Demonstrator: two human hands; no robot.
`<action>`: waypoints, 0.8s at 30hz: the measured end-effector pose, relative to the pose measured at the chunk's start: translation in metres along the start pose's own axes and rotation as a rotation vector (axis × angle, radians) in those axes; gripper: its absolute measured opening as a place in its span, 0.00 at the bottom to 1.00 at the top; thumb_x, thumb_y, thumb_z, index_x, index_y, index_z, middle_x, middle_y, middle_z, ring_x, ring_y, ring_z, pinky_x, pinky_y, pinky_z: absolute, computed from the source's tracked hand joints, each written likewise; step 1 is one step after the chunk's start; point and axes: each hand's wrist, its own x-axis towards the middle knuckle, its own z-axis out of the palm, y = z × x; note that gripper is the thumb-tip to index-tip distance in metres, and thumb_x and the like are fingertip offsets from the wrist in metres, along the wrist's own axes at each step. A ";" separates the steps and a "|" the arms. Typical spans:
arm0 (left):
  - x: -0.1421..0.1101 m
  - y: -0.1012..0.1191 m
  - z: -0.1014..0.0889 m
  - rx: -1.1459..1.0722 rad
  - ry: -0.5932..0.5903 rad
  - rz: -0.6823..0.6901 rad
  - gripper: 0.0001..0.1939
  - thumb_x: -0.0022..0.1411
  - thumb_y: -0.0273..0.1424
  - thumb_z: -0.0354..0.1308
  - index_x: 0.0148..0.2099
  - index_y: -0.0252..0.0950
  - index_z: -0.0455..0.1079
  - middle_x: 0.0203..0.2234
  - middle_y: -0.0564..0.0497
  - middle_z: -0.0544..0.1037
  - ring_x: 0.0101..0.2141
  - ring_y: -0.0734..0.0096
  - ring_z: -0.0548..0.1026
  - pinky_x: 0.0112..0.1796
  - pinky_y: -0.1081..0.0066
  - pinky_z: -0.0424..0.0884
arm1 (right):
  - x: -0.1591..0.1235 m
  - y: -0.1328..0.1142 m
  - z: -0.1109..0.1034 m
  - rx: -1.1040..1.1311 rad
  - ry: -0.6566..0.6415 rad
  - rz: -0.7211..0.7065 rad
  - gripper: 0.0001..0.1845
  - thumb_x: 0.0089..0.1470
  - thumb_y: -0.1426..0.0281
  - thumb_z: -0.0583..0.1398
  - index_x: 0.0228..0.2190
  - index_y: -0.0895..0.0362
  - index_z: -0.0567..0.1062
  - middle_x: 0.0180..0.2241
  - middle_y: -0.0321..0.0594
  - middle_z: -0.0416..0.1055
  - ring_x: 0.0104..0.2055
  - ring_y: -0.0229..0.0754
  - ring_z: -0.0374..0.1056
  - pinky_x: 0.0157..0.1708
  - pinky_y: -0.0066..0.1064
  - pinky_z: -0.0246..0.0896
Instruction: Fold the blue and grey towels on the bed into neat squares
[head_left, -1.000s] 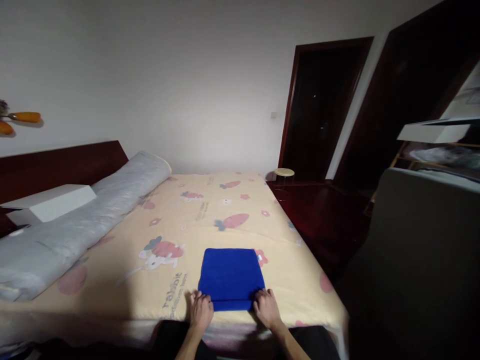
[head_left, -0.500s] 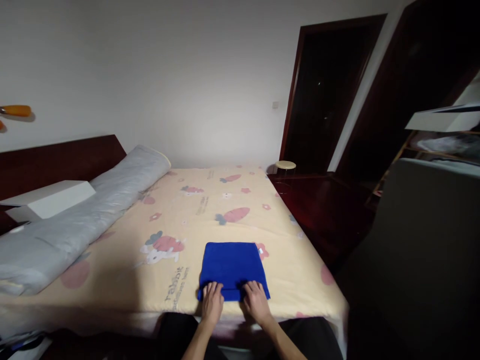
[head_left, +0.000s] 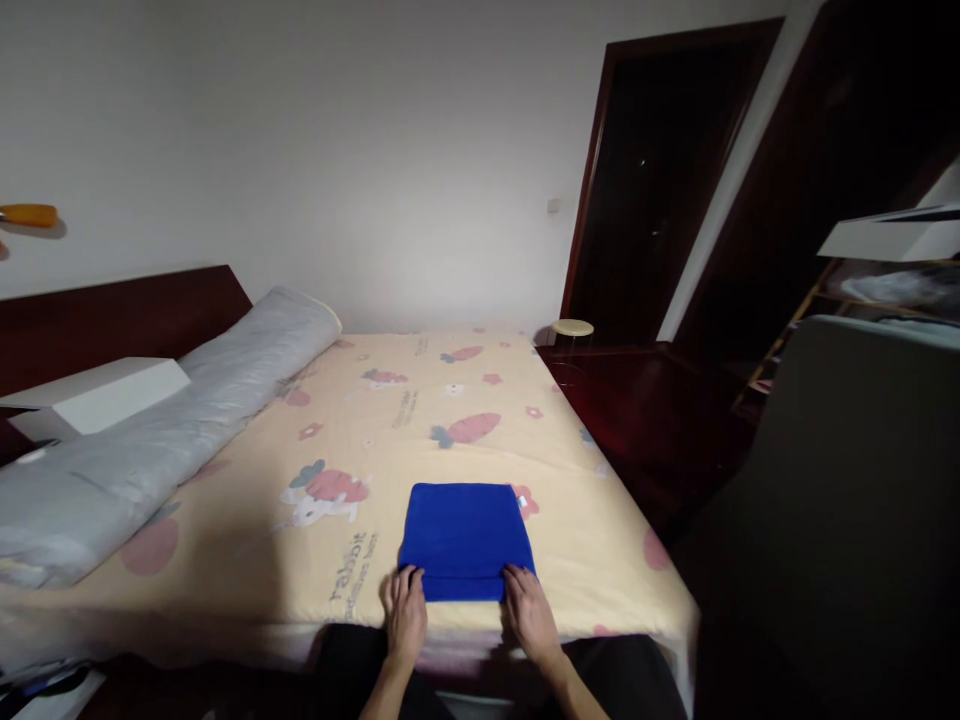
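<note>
A blue towel [head_left: 466, 525] lies flat on the bed near its front edge, with a narrow folded strip along the near side and a small white tag at the far right corner. My left hand [head_left: 406, 612] is at the near left corner, its fingers bent and closed over the strip's end. At the near right corner, my right hand [head_left: 529, 610] grips the other end in the same way. Both thumbs are largely hidden.
The bed [head_left: 390, 415] has a yellow sheet printed with carrots and rabbits. A grey rolled quilt [head_left: 180, 420] and a white box [head_left: 112, 395] lie along the headboard. A dark grey panel [head_left: 840, 500] stands at right; a round stool [head_left: 572, 328] is beyond the bed.
Both hands have moved apart along the towel's near edge, the left one leftward and the right one rightward, out to the corners. The folded strip now shows more fully between them.
</note>
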 end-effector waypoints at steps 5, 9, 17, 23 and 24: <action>0.003 0.023 0.007 -0.056 -0.078 0.052 0.25 0.60 0.18 0.43 0.53 0.39 0.72 0.50 0.46 0.76 0.53 0.62 0.70 0.59 0.56 0.61 | 0.010 -0.027 -0.002 0.083 -0.107 -0.068 0.26 0.59 0.76 0.46 0.54 0.57 0.71 0.55 0.47 0.71 0.58 0.48 0.64 0.62 0.47 0.53; 0.013 0.052 0.014 -0.115 -0.220 0.204 0.25 0.60 0.19 0.41 0.52 0.40 0.72 0.48 0.49 0.77 0.51 0.68 0.71 0.53 0.67 0.66 | 0.032 -0.062 0.001 0.195 -0.303 -0.163 0.26 0.58 0.72 0.48 0.56 0.57 0.69 0.56 0.46 0.70 0.59 0.45 0.64 0.61 0.40 0.53; 0.031 0.002 0.012 0.132 -0.247 0.004 0.25 0.68 0.35 0.41 0.65 0.42 0.60 0.65 0.46 0.62 0.63 0.61 0.59 0.59 0.54 0.57 | 0.043 0.003 -0.005 -0.017 -0.207 0.097 0.25 0.64 0.63 0.46 0.58 0.56 0.68 0.61 0.46 0.62 0.65 0.49 0.54 0.63 0.47 0.49; 0.030 0.009 0.017 0.160 -0.126 0.038 0.27 0.65 0.27 0.40 0.65 0.40 0.60 0.65 0.45 0.60 0.65 0.60 0.55 0.61 0.48 0.52 | 0.037 0.012 -0.013 -0.053 -0.182 0.082 0.26 0.65 0.66 0.44 0.58 0.59 0.67 0.62 0.48 0.60 0.66 0.49 0.52 0.64 0.45 0.46; 0.032 0.018 0.019 0.098 -0.154 0.107 0.29 0.64 0.24 0.39 0.65 0.39 0.61 0.64 0.46 0.62 0.64 0.62 0.57 0.61 0.51 0.54 | 0.040 0.001 -0.013 -0.022 -0.210 0.049 0.26 0.64 0.67 0.44 0.58 0.59 0.68 0.62 0.47 0.60 0.66 0.48 0.52 0.64 0.45 0.46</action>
